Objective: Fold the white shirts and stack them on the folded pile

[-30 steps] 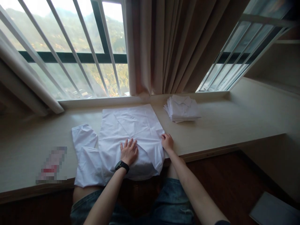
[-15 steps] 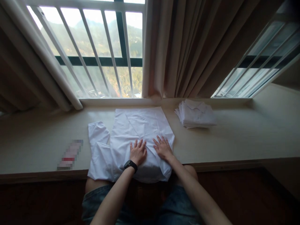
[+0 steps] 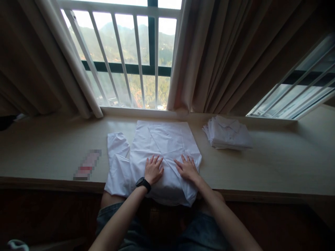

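A white cotton shirt (image 3: 162, 146) lies flat on the pale ledge, partly folded, one sleeve spread to the left. Its near edge droops over the ledge's front. Creases run diagonally across the smooth, thin fabric.

Left hand (image 3: 153, 169) and right hand (image 3: 187, 168) press flat on white shirt (image 3: 164, 146).

right hand (image 3: 187, 168) moved off the white shirt's (image 3: 162, 143) right edge onto its middle, now flat beside left hand (image 3: 153, 169).
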Tool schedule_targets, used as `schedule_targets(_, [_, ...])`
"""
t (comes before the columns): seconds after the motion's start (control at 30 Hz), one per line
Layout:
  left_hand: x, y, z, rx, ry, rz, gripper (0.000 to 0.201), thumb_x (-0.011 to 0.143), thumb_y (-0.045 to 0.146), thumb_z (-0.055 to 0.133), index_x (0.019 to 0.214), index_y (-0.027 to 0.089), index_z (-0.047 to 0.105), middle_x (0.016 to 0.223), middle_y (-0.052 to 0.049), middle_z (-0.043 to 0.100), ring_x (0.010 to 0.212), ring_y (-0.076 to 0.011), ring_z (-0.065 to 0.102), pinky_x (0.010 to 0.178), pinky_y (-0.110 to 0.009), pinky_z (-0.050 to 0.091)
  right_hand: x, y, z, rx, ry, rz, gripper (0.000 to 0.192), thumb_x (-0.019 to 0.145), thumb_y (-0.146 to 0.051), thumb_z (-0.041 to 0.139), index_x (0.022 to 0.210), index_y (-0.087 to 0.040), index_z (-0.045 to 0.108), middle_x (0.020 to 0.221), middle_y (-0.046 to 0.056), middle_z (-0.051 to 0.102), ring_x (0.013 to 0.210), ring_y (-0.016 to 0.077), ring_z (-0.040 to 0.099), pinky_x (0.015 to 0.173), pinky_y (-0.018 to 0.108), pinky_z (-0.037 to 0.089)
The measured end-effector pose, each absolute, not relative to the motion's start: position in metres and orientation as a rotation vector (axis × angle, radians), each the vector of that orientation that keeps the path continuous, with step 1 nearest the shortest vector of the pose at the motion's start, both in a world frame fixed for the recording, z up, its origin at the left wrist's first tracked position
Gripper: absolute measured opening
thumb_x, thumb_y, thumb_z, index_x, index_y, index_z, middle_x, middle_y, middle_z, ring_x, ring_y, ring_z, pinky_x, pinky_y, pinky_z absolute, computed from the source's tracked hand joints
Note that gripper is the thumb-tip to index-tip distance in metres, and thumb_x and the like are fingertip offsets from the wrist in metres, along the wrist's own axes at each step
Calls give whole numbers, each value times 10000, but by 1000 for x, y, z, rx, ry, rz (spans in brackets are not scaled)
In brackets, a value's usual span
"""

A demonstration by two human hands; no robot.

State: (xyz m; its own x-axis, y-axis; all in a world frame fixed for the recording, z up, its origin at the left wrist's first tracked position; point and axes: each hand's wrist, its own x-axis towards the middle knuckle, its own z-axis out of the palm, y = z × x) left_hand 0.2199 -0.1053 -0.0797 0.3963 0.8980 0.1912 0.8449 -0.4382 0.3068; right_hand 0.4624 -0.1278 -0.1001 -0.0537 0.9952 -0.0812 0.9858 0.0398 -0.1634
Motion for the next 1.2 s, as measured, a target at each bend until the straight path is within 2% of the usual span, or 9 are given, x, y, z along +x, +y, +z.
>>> schedule_targets(0.13, [197, -116, -81, 2526, 1621, 455, 549, 946, 363, 496, 1495, 341, 491, 1620, -54, 371, 1522, -376, 202, 1197, -678, 58, 443, -88, -79, -2061, -2236, 283, 560, 998, -568, 413, 1544, -461, 350, 1674, 19, 228, 1519, 419, 180, 1151, 648, 228])
schedule_targets(0.27, [190, -120, -87, 2493, 1641, 416, 534, 968, 408, 458, 1499, 362, 480, 1618, -49, 375, 1515, -393, 216, 1176, -712, 49, 407, -30, -77, -1936, -2336, 220, 547, 1031, -536, 324, 1569, -436, 308, 1691, -18, 160, 1550, 354, 107, 1210, 601, 142])
schedule_targets(0.43, [190, -119, -88, 2485, 1608, 477, 521, 972, 416, 459, 1487, 349, 494, 1612, -49, 387, 1514, -383, 228, 1186, -704, 61, 381, 15, -98, -1905, -2419, 279, 584, 1019, -613, 270, 1572, -427, 302, 1693, -9, 149, 1555, 347, 90, 1218, 601, 93])
schedule_targets(0.63, [166, -125, -77, 2452, 1601, 633, 504, 918, 279, 535, 1421, 273, 558, 1588, -60, 421, 1523, -330, 238, 1234, -605, 153, 390, 32, -114, -1940, -2428, 234, 605, 1014, -641, 201, 1584, -444, 243, 1697, -12, 133, 1558, 342, 68, 1210, 623, 72])
schedule_targets(0.7, [138, -133, -72, 2366, 1793, 829, 482, 908, 228, 525, 1387, 224, 576, 1561, -97, 446, 1516, -320, 255, 1239, -572, 185, 393, 37, -116, -1952, -2433, 239, 608, 1012, -645, 189, 1586, -448, 230, 1697, -17, 131, 1559, 338, 63, 1212, 620, 72])
schedule_targets(0.8, [81, -153, -69, 1954, 2189, 1166, 421, 896, 265, 536, 1296, 154, 606, 1433, -181, 528, 1405, -346, 418, 1182, -554, 323, 392, 38, -119, -1944, -2449, 238, 611, 1011, -647, 199, 1585, -442, 239, 1699, -14, 118, 1561, 326, 61, 1218, 606, 72])
schedule_targets(1.0, [3, -186, -83, 1062, 2139, 1374, 388, 783, 291, 673, 1158, 199, 634, 1234, -137, 606, 1148, -307, 616, 998, -442, 524, 385, 15, -135, -2073, -2217, 72, 740, 1038, -533, 187, 1610, -63, 197, 1679, 181, 100, 1563, 281, 88, 1246, 483, 80])
schedule_targets(1.1, [-5, -183, -86, 669, 1937, 1499, 251, 778, 216, 695, 1023, 201, 643, 1090, -93, 665, 1049, -259, 658, 953, -394, 541, 388, 15, -128, -2147, -2235, 278, 771, 1030, -546, 205, 1598, -24, 211, 1671, 191, 123, 1557, 283, 127, 1239, 485, 128])
schedule_targets(1.2, [-8, -173, -81, 256, 1635, 1621, 66, 869, 143, 590, 910, 194, 600, 911, -37, 667, 849, -171, 688, 835, -316, 565, 394, 20, -110, -2164, -2260, 448, 744, 1030, -526, 227, 1596, -43, 236, 1666, 191, 156, 1546, 285, 180, 1220, 490, 194])
